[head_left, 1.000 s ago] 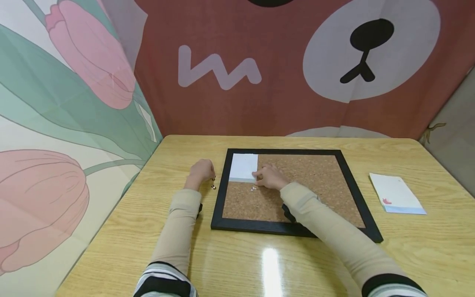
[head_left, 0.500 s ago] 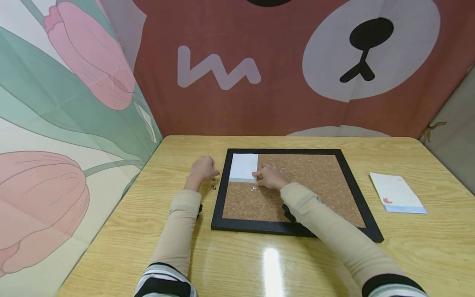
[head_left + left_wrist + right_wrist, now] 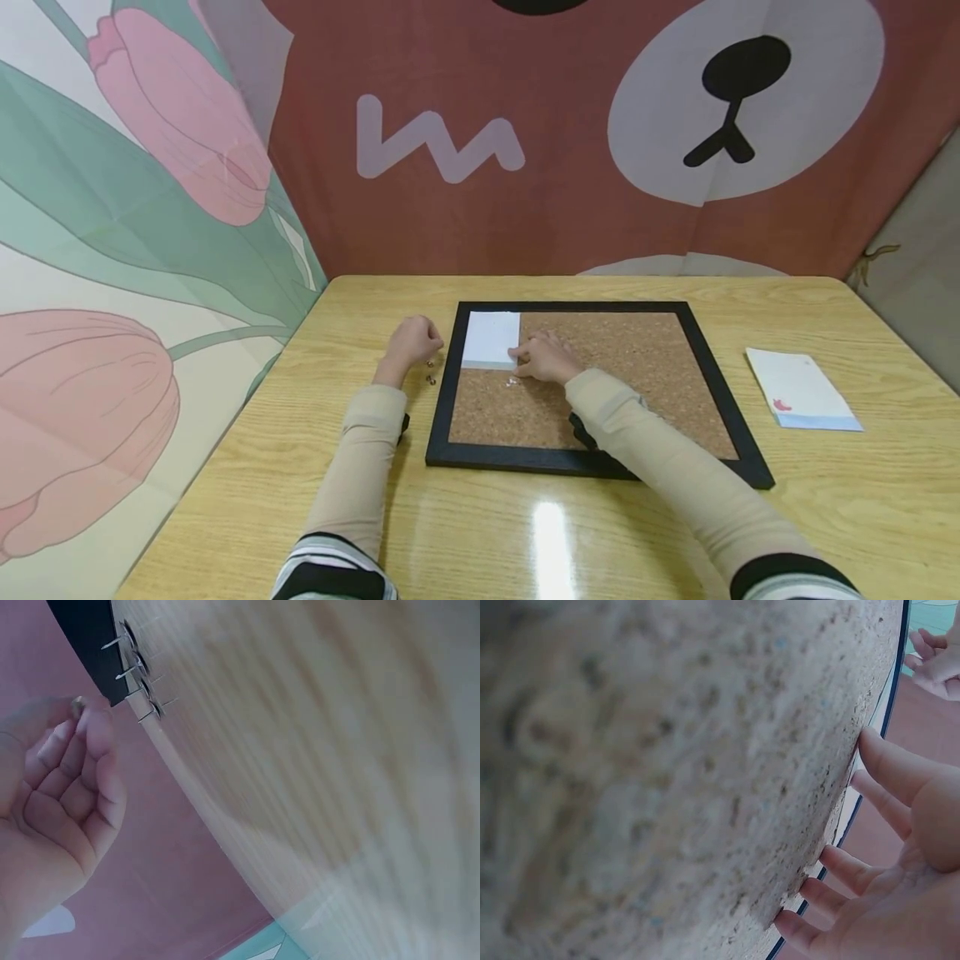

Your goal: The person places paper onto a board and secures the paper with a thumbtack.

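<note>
Over the table, just left of the framed cork board [image 3: 622, 392], my left hand [image 3: 414, 340] pinches a small brass-coloured thumbtack [image 3: 78, 706] between thumb and forefinger. Several more thumbtacks [image 3: 140, 661] lie point-up on the wood below it. A white sheet of paper [image 3: 491, 337] lies in the board's far left corner, inside the black frame. My right hand [image 3: 549, 358] is spread with its fingertips pressing on the board, thumb and forefinger at the sheet's right edge.
Some small shiny pale bits [image 3: 512, 382] lie on the cork just below the sheet. To the right of the board is a notepad [image 3: 802, 392] with a pink print and a blue bottom edge. A printed curtain [image 3: 450, 225] hangs behind the table [image 3: 480, 533].
My left hand has lifted slightly from the thumbtacks beside the board and shifted a little right, with a tack between its fingertips. My right hand stays in place on the board.
</note>
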A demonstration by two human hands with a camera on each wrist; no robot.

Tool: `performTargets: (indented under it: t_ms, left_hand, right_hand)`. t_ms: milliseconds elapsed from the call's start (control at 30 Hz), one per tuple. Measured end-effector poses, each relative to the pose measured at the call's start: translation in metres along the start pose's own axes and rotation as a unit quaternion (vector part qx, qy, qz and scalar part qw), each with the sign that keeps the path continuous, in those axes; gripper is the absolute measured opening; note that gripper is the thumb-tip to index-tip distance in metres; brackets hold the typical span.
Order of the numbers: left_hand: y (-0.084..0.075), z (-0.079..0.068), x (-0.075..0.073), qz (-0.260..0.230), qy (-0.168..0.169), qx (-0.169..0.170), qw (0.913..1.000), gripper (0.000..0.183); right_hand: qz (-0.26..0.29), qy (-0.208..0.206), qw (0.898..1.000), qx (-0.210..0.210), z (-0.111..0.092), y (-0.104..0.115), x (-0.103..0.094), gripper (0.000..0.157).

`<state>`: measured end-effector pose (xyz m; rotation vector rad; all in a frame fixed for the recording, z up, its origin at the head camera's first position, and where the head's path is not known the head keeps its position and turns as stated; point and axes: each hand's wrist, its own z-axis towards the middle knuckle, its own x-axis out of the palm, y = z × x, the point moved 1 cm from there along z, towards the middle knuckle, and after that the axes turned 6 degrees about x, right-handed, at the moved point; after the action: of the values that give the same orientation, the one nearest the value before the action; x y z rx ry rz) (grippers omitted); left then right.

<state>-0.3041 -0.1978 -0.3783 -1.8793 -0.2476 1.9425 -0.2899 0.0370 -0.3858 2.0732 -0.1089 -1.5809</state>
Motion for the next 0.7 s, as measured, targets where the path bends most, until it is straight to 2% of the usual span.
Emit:
performTargets:
  t_ms: [100, 300, 467, 600, 700]
  left_hand:
    - [-0.002, 0.000, 0.000, -0.025, 0.008, -0.003, 0.9997, 0.018]
    - [-0.007, 0.004, 0.001, -0.049, 0.013, -0.009, 0.9987, 0.009]
    - [-0.012, 0.012, -0.001, -0.046, 0.016, 0.001, 0.9988, 0.005]
    - [-0.020, 0.019, -0.004, -0.025, 0.019, 0.022, 0.9993, 0.004]
    - [-0.028, 0.025, -0.008, -0.011, 0.024, 0.021, 0.9994, 0.006]
  right_hand:
    - [0.001, 0.000, 1.000, 0.000, 0.000, 0.000, 0.000, 0.042]
    - [0.003, 0.000, 1.000, 0.006, 0.001, -0.001, 0.000, 0.042]
    - [0.008, 0.001, 1.000, 0.010, 0.000, -0.001, -0.001, 0.041]
    - [0.006, 0.002, 1.000, 0.004, 0.000, -0.002, -0.001, 0.041]
    - [0.002, 0.004, 1.000, -0.002, -0.001, -0.002, -0.001, 0.042]
